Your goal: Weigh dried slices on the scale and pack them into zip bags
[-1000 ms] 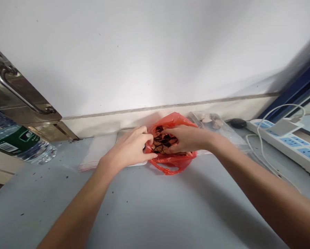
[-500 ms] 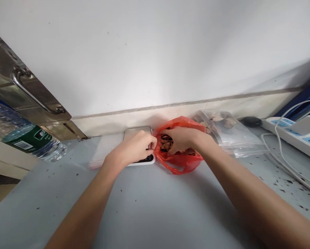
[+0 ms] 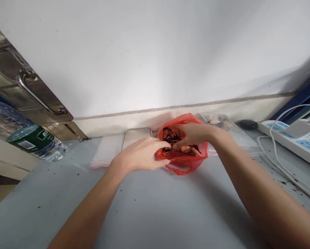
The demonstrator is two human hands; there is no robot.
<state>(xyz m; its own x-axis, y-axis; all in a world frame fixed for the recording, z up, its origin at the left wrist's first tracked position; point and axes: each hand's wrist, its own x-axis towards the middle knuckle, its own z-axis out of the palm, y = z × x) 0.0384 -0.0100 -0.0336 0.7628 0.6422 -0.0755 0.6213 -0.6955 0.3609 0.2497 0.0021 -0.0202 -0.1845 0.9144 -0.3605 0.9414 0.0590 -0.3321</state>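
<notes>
Red bag (image 3: 182,162) on grey table (image 3: 149,211), head view | left hand (image 3: 141,154): thumb and fingers parted at its rim | right hand (image 3: 193,133): fingers among brown pieces (image 3: 170,134) inside, I can't tell if gripping | wall (image 3: 144,62) close behind, table runs open in front

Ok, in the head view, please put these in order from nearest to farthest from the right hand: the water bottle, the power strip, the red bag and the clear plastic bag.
From the right hand:
1. Red bag: the hand reaches into it.
2. Clear plastic bag: just to the right, beyond the forearm.
3. Power strip: far right.
4. Water bottle: far left.
</notes>
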